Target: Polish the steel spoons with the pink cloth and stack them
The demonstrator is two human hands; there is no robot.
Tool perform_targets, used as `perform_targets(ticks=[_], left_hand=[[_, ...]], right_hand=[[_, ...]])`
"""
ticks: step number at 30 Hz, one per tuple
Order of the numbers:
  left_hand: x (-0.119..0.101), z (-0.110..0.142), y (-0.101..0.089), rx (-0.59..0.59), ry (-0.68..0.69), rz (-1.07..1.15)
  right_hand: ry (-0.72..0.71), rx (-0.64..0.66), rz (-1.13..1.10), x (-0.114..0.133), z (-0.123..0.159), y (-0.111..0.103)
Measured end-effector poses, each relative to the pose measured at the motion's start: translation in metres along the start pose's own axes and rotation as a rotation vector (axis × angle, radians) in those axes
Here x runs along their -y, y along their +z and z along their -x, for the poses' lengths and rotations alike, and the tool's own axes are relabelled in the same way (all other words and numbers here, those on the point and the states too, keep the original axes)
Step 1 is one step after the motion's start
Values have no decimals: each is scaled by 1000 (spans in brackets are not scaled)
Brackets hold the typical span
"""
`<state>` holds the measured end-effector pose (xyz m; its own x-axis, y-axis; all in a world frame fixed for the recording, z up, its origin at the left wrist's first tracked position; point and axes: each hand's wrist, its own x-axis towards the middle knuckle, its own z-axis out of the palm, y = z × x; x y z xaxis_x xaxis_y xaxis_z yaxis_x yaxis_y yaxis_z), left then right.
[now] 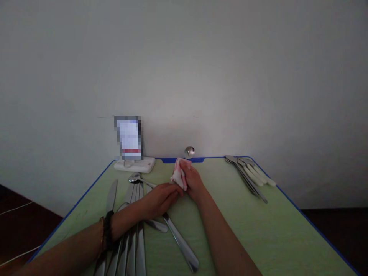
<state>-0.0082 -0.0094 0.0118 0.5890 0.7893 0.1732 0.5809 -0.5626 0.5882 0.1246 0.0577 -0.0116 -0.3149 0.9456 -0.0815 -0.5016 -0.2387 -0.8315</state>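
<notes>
A cloth is clasped by the right hand, fingers curled. Beside it, the left hand is curved (grip hidden).

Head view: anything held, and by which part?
Right hand holds the cloth, bunched, and apparently the spoon by its hidden handle; the bowl juts out. Left hand: cannot tell.

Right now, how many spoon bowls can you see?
2: one bowl just beyond the cloth in the right hand, another bowl in front of the white block. More may be hidden under the left arm or stacked.
</notes>
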Motion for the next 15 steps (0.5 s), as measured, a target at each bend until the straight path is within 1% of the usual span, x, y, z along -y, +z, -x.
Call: perform_targets(ticks=[3, 7, 10, 12, 15], left_hand=[[1, 0, 0, -8, -16, -32], [1, 1, 0, 9, 0, -160], [0, 1, 0, 28, 20, -199], [-1, 1, 0, 1, -3, -142], [-2, 1, 0, -67, -97, 24]], right_hand=[[-13, -46, -37, -1, -1, 1], [-117, -184, -266, 2, -7, 0], [-172, -233, -393, 5, -10, -2], [-171, -221, -422, 5, -11, -4], [-175, -180, -406, 6, -11, -9]])
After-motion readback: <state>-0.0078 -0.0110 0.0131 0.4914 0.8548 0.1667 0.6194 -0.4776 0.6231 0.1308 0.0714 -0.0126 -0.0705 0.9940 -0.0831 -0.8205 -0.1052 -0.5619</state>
